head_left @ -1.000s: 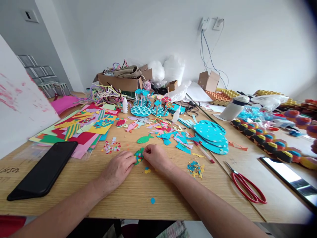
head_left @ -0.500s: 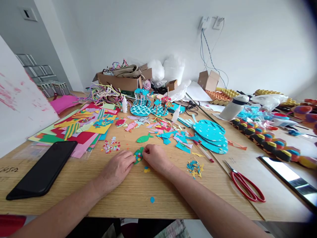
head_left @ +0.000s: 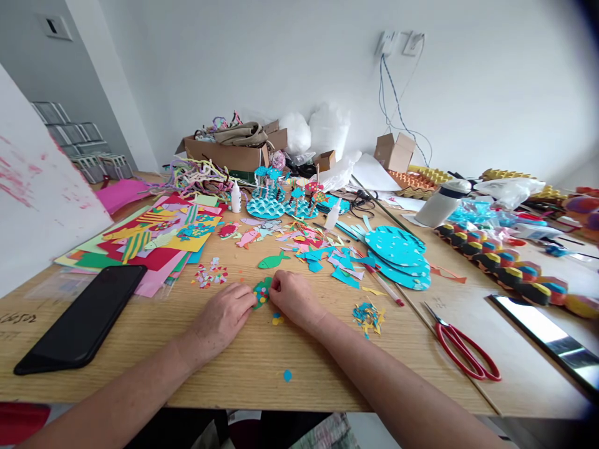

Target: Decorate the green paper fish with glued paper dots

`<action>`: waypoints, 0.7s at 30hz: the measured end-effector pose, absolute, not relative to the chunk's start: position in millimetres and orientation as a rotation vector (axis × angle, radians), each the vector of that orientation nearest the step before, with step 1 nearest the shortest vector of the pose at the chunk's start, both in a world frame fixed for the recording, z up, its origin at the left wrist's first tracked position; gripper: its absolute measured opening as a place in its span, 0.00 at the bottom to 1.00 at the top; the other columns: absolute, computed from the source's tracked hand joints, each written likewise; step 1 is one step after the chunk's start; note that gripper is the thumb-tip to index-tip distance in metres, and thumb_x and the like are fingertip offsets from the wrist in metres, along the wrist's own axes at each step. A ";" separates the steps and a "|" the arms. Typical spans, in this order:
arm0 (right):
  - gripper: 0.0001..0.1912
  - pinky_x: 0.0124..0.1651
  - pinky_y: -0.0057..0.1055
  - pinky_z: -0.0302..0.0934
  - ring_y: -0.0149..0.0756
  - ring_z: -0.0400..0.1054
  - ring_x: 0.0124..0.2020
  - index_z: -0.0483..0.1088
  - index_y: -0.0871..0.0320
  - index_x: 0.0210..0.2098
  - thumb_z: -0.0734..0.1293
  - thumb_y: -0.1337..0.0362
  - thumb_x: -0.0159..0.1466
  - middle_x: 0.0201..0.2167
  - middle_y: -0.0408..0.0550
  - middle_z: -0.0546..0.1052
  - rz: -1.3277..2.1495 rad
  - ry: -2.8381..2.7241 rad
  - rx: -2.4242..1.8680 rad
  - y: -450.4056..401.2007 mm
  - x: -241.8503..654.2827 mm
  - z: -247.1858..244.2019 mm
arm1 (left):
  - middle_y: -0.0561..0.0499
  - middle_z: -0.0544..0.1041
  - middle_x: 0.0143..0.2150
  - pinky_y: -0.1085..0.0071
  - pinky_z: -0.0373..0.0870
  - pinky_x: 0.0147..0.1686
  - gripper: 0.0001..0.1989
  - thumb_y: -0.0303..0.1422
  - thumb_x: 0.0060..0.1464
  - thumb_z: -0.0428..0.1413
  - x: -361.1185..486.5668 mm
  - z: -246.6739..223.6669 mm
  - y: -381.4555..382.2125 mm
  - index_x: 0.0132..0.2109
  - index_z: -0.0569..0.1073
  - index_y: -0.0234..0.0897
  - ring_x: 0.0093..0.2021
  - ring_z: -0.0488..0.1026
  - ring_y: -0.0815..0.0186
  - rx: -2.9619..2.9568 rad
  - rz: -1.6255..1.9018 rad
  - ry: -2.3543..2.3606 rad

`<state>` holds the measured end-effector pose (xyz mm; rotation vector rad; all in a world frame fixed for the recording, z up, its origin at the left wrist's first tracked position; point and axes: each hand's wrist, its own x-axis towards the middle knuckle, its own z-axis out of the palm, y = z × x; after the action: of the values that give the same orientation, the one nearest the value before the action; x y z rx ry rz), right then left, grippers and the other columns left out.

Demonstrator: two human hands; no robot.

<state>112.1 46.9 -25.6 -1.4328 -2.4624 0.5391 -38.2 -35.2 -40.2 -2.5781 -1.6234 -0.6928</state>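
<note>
One dotted green fish (head_left: 261, 292) sits on the table (head_left: 224, 380), long axis slanting away to the right, sandwiched between the left hand (head_left: 227, 310) at its left edge and the right hand (head_left: 296, 295) bunched at its right, can't tell if either's actually pinching it

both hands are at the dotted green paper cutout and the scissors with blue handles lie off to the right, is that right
The handles are red, not blue: the head view shows the scissors off to the right, with both hands at the dotted green paper cutout.
</note>
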 end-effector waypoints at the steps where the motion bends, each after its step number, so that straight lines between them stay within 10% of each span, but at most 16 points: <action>1: 0.07 0.26 0.26 0.47 0.33 0.65 0.27 0.71 0.59 0.27 0.61 0.69 0.52 0.26 0.48 0.75 0.559 -2.453 -1.428 47.4 112.3 -24.9 | 0.51 0.70 0.34 0.67 0.65 0.38 0.09 0.19 0.52 0.47 -37.9 -39.8 -35.5 0.33 0.68 0.37 0.37 0.66 0.64 -2.578 -0.686 -1.622; 21: 0.10 0.24 0.25 0.46 0.29 0.59 0.22 0.74 0.58 0.24 0.60 0.68 0.54 0.22 0.45 0.73 0.735 -2.501 -1.241 49.0 116.4 -18.8 | 0.50 0.70 0.34 0.68 0.65 0.38 0.11 0.18 0.51 0.46 -37.3 -37.8 -36.8 0.34 0.68 0.37 0.38 0.66 0.64 -2.592 -0.645 -1.628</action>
<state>116.4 49.0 -18.8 -1.2412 -2.5012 0.7346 -37.3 -36.8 -37.8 -2.5917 -1.6277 -0.6449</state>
